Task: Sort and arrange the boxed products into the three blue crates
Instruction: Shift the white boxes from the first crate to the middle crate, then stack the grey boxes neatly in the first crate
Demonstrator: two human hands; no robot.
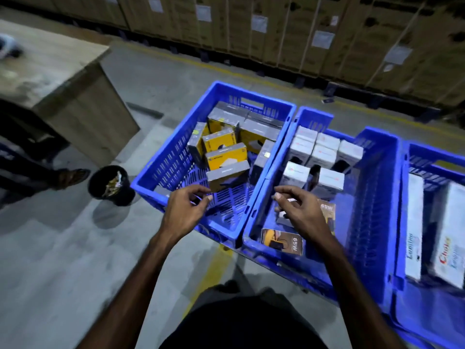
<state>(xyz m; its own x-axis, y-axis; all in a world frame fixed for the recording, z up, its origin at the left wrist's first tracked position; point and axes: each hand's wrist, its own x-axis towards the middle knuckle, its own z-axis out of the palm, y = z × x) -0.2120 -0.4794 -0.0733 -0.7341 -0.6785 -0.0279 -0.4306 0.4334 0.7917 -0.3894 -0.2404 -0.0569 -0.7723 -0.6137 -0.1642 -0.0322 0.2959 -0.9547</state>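
Three blue crates stand side by side on the floor. The left crate point(161, 157) holds several yellow-and-grey boxes point(226, 154), some upright, some tilted. The middle crate point(372, 197) holds several white-grey boxes point(324, 152) at its far end and two dark "65W" boxes point(283, 241) at its near end. The right crate point(407, 222) holds long white boxes point(450, 235). My left hand point(186, 210) hovers over the left crate's near edge, fingers loosely curled, holding nothing. My right hand point(299, 210) hovers over the middle crate, fingers loosely curled, with nothing in it.
A black bin point(108, 182) with scraps stands left of the crates. A wooden table point(63, 79) is at the far left, with another person's sandalled foot point(70, 176) beside it. Stacked cardboard cartons point(302, 34) line the back. A yellow line point(214, 263) marks the floor.
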